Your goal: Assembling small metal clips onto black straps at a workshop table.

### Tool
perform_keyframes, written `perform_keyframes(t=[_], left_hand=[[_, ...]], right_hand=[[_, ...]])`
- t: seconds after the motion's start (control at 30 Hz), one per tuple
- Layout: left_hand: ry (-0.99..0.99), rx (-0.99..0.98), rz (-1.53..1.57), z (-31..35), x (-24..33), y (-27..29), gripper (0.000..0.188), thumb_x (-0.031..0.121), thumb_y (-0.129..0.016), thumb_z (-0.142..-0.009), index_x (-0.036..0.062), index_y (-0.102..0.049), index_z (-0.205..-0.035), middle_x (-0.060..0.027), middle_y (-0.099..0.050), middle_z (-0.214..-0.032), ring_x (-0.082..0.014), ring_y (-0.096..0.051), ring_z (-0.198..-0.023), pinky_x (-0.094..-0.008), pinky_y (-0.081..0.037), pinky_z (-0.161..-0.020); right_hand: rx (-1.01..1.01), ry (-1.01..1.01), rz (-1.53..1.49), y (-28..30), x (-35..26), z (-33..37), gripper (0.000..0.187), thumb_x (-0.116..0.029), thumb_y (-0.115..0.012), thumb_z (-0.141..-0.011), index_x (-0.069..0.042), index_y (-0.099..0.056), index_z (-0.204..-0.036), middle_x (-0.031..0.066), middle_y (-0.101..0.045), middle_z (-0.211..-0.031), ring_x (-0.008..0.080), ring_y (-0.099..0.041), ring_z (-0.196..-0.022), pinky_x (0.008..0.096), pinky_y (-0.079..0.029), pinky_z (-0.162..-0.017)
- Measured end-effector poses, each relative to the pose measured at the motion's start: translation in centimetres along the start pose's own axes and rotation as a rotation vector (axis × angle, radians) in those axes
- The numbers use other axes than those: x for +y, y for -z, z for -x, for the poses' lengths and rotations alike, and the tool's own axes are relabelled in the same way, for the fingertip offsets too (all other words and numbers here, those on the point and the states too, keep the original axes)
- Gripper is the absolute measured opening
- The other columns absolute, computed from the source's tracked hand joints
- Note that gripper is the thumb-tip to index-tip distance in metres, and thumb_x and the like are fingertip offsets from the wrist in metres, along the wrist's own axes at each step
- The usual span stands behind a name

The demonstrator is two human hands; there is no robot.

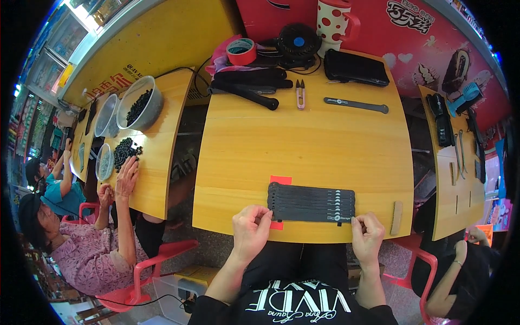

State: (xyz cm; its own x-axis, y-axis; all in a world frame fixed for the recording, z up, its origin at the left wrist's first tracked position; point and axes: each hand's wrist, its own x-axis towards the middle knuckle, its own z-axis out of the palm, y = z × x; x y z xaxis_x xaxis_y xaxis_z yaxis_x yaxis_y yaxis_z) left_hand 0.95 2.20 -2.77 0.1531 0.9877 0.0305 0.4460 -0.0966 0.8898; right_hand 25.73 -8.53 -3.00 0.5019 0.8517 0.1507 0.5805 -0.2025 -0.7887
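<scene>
There's one strip stack [309, 203], three bowls [156, 103], one mug [329, 27], one tape roll [242, 58].

Black shirt [233, 311], white chest lettering [297, 301]; black trousers [325, 260]; bare fingers [264, 219].

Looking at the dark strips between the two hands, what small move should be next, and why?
I would probably square up the near edge of the dark strips with gentle fingertip pressure. The left hand is at its left end and the right hand at its right, while the strips lie overlapped in stepped rows.
</scene>
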Motion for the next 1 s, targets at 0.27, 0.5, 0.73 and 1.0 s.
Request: perform_keyframes(t=[0.27, 0.5, 0.73, 1.0], left_hand=[[0.007, 0.016, -0.008, 0.0, -0.1, -0.1, 0.005, -0.001, -0.069, -0.083, -0.0045, -0.066, -0.082, -0.0119, -0.066, -0.069, -0.0148, -0.064, -0.058, -0.0273, -0.05, -0.054], [0.027, 0.027, 0.004, 0.0, 0.2, -0.3, 0.006, -0.001, -0.07, -0.082, -0.0044, -0.065, -0.083, -0.0119, -0.065, -0.069, -0.0149, -0.063, -0.056, -0.0267, -0.05, -0.053], [-0.035, 0.056, -0.033, 0.2, 0.0, -0.3, 0.006, -0.002, -0.069, -0.083, -0.0038, -0.064, -0.083, -0.0111, -0.063, -0.071, -0.0143, -0.062, -0.057, -0.0269, -0.049, -0.053], [0.136, 0.134, 0.338, 0.6, -2.1, -0.1, 0.016, -0.003, -0.07, -0.083, -0.0028, -0.062, -0.097, -0.01, -0.061, -0.079, -0.0122, -0.057, -0.058, -0.0244, -0.046, -0.053]], right_hand=[[0.004, 0.029, 0.011, -0.2, 0.1, 0.0, 0.011, 0.003, -0.067, -0.081, 0.002, -0.058, -0.075, 0.0119, -0.052, -0.067, 0.0228, -0.055, -0.054, 0.0324, -0.04, -0.05], [0.004, 0.021, 0.017, 0.0, -0.3, -0.1, 0.01, 0.005, -0.067, -0.081, 0.002, -0.059, -0.075, 0.0115, -0.052, -0.067, 0.0222, -0.055, -0.054, 0.0313, -0.041, -0.051], [0.015, 0.027, 0.017, -0.2, 0.0, 0.0, 0.011, 0.004, -0.067, -0.08, 0.002, -0.058, -0.074, 0.0109, -0.053, -0.067, 0.0213, -0.056, -0.054, 0.0309, -0.042, -0.05], [0.016, 0.021, 0.009, -0.2, -0.2, -0.2, 0.011, 0.005, -0.067, -0.08, 0.002, -0.058, -0.074, 0.0116, -0.053, -0.067, 0.0221, -0.056, -0.055, 0.0312, -0.041, -0.051]])
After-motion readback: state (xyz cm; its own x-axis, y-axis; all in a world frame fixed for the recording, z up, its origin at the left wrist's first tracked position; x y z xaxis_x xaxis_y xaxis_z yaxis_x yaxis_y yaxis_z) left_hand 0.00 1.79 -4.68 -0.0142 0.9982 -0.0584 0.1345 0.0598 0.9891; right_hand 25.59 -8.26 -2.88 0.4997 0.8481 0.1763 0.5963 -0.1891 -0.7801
